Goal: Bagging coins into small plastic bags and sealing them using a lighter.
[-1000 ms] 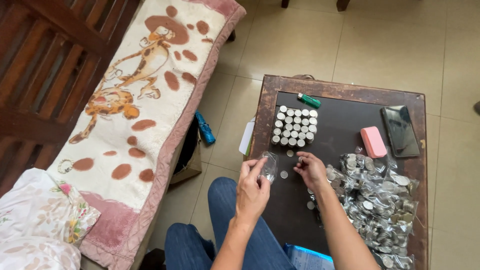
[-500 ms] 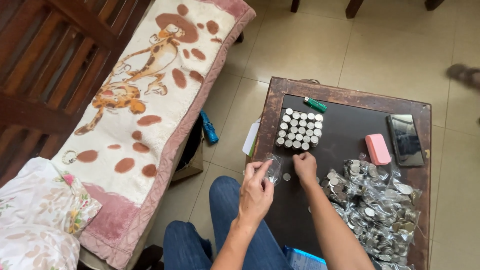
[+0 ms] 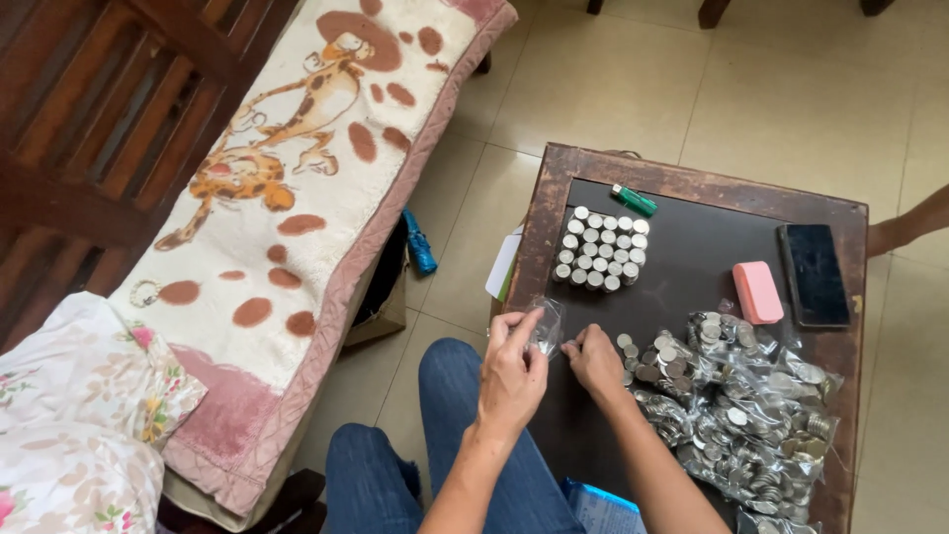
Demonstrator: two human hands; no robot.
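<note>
A small clear plastic bag (image 3: 547,323) is being pinched between the fingers of the left hand (image 3: 514,371), just above the near edge of the dark wooden surface (image 3: 692,257), while the right hand (image 3: 595,358), its fingers curled together, is resting on that surface beside the loose silver coins (image 3: 643,361). The bag's mouth is best being held wide and close to the coins, so that none are being dropped off the edge.
</note>
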